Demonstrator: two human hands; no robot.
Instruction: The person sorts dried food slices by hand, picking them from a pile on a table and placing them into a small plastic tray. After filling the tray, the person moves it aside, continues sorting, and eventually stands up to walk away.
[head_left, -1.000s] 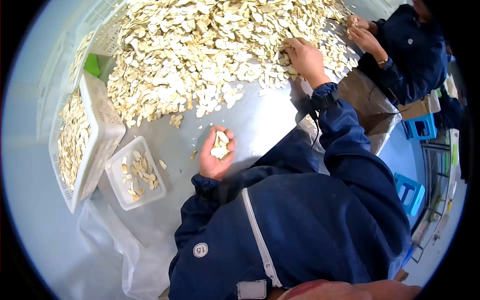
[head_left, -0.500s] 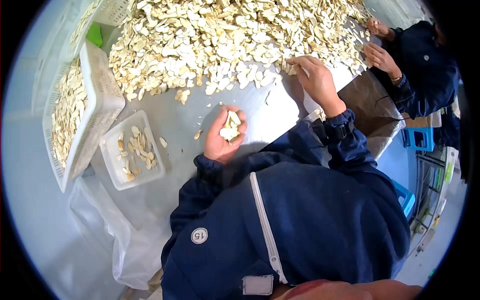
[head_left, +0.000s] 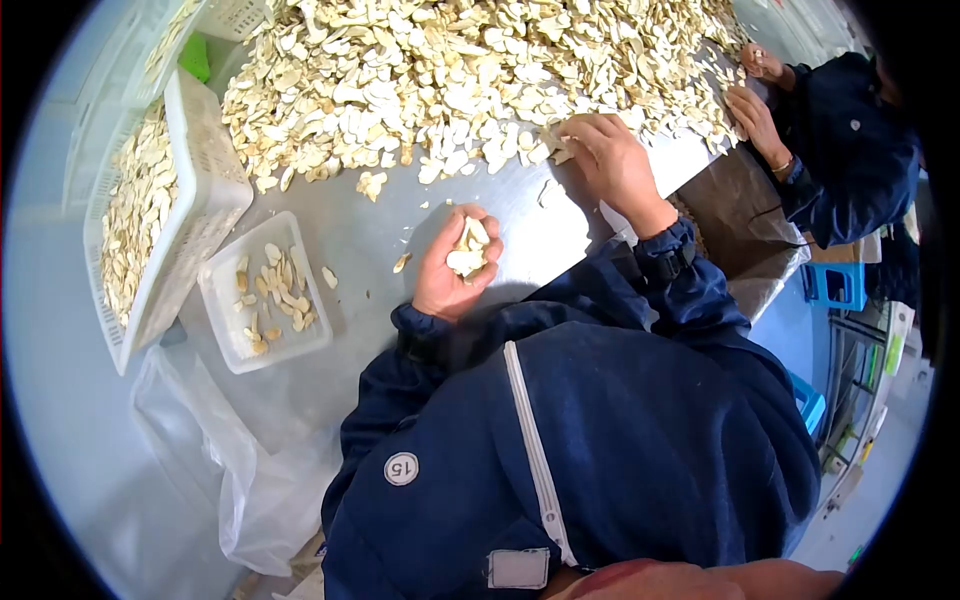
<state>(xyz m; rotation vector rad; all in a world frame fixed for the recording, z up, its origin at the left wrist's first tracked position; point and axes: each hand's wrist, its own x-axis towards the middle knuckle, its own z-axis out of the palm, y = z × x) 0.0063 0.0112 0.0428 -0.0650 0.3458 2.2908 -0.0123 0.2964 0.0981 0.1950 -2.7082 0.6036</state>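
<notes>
My left hand (head_left: 457, 268) is cupped, palm up, around several pale dried slices (head_left: 468, 250) that look like mushroom. It stays low over the metal table (head_left: 400, 215), short of the big heap of the same slices (head_left: 430, 90). At the heap's near edge, my right hand (head_left: 615, 165) has its fingers bent and drawn together on a pale slice (head_left: 557, 146); the fingertips partly hide what they grip. One loose slice (head_left: 551, 193) lies just below that hand.
At left stands a white perforated basket (head_left: 215, 165) of slices. Nearer is a small clear tray (head_left: 318, 345) holding some slices. A clear plastic bag (head_left: 245, 480) hangs at the table edge. At right are a co-worker's hands (head_left: 757, 125), a lined bin (head_left: 735, 225) and a blue stool (head_left: 838, 286).
My right hand has moved slightly left and down along the heap's edge, and its fingers have closed in on slices there. My left hand keeps its slices, almost unmoved.
</notes>
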